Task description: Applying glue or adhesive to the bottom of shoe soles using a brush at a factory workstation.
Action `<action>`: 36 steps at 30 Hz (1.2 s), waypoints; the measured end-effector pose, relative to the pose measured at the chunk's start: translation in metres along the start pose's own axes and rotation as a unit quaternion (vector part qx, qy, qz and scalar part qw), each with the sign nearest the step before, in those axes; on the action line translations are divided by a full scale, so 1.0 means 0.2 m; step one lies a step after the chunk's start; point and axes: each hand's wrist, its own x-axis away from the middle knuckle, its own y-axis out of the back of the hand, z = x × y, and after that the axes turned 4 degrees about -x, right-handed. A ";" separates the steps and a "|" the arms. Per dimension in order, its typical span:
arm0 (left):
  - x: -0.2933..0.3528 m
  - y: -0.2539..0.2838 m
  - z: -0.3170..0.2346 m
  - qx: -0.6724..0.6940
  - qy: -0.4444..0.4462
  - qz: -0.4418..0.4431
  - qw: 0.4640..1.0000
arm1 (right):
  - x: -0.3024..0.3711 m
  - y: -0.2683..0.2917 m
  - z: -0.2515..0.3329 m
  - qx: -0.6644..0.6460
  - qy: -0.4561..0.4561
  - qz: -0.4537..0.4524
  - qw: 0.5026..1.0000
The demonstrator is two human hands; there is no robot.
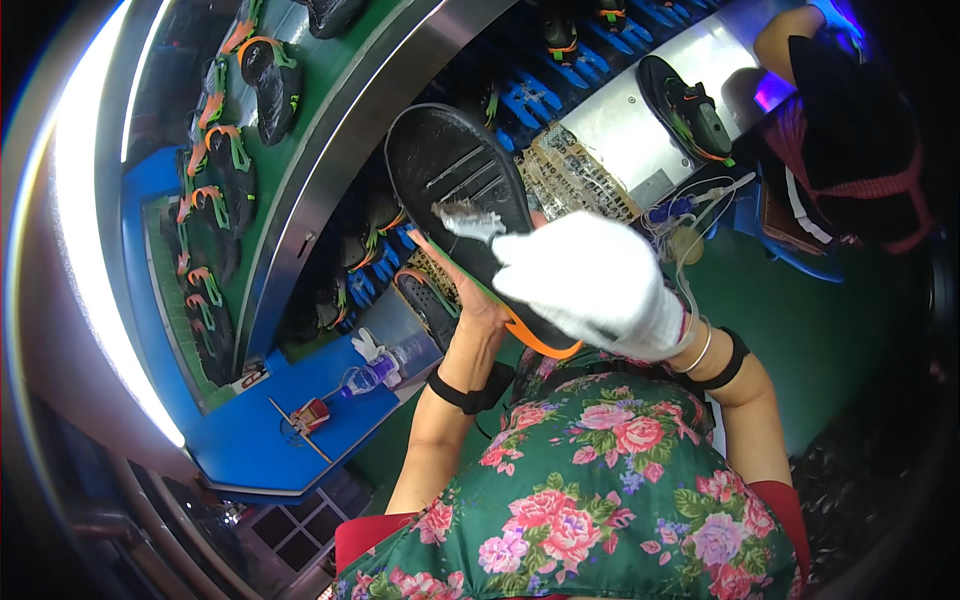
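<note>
A black shoe sole (430, 150) with a raised rim and an orange edge at its near end is tilted up in front of my chest. My bare left hand (480, 305) grips it from the left side and underneath, some fingers hidden behind it. On my right hand (590, 285) is a white glove, and its fingers are closed around a small brush (470, 222) whose handle is hidden. The brush's dark bristles and silvery, smeared metal part lie over the sole's inner face, close to some grooves. Whether the bristles touch it, I cannot tell.
A green conveyor (290, 200) carrying several black and orange shoe parts curves along the left. Blue racks (530, 100) with footwear stand ahead. A black shoe (685, 110) rests on a metal surface. On a blue table (250, 440) lies a bottle (368, 376). Another person (850, 140) is at upper right.
</note>
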 end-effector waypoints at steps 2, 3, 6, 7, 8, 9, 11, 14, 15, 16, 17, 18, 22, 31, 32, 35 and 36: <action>-0.05 -0.03 0.00 -0.023 0.023 0.194 0.980 | 0.04 -0.07 0.04 0.009 0.022 -0.005 1.000; -0.05 -0.05 0.00 0.000 0.008 0.181 0.984 | 0.03 -0.07 0.06 -0.060 -0.024 -0.005 0.998; -0.03 -0.11 -0.04 0.013 0.003 0.213 0.977 | 0.00 0.02 0.04 -0.121 -0.069 0.009 0.990; -0.03 -0.10 -0.06 0.013 -0.004 0.186 0.983 | -0.01 0.04 0.03 -0.103 -0.077 0.008 0.992; -0.05 -0.09 -0.09 -0.020 -0.002 0.232 0.973 | -0.01 0.04 0.03 -0.073 -0.065 0.001 0.995; -0.06 -0.08 -0.09 -0.019 -0.001 0.232 0.973 | 0.00 0.04 0.03 -0.042 -0.052 -0.006 0.998; -0.07 -0.10 -0.09 -0.019 0.009 0.252 0.967 | 0.04 -0.03 0.05 -0.021 -0.021 0.022 0.999; -0.07 -0.11 -0.09 0.061 -0.019 0.231 0.971 | 0.06 -0.06 0.07 -0.074 -0.054 0.019 0.996; -0.08 -0.09 -0.09 0.078 -0.044 0.244 0.966 | 0.02 -0.04 0.05 -0.097 -0.050 0.009 0.994; -0.08 -0.07 -0.12 0.039 -0.035 0.228 0.972 | 0.02 -0.02 0.04 -0.132 -0.089 -0.002 0.987; -0.05 -0.12 -0.13 -0.033 -0.046 0.170 0.984 | 0.03 0.00 0.03 -0.109 -0.111 -0.004 0.988; -0.05 -0.14 -0.15 -0.039 -0.048 0.172 0.983 | 0.03 0.00 0.03 -0.080 -0.084 0.002 0.993; -0.09 -0.13 -0.19 -0.035 -0.056 0.188 0.980 | 0.06 -0.06 0.08 -0.044 -0.043 0.032 0.998; -0.11 -0.14 -0.22 -0.009 -0.084 0.226 0.971 | 0.03 0.00 0.07 -0.069 -0.114 -0.002 0.991; -0.10 -0.14 -0.21 -0.008 -0.084 0.226 0.970 | 0.03 0.00 0.07 -0.046 -0.105 -0.005 0.993; -0.07 -0.16 -0.18 -0.002 -0.059 0.163 0.985 | 0.02 -0.03 0.06 0.005 -0.069 -0.015 0.998; -0.06 -0.19 -0.16 -0.008 -0.043 0.138 0.989 | 0.03 -0.05 0.06 0.028 -0.060 0.006 0.998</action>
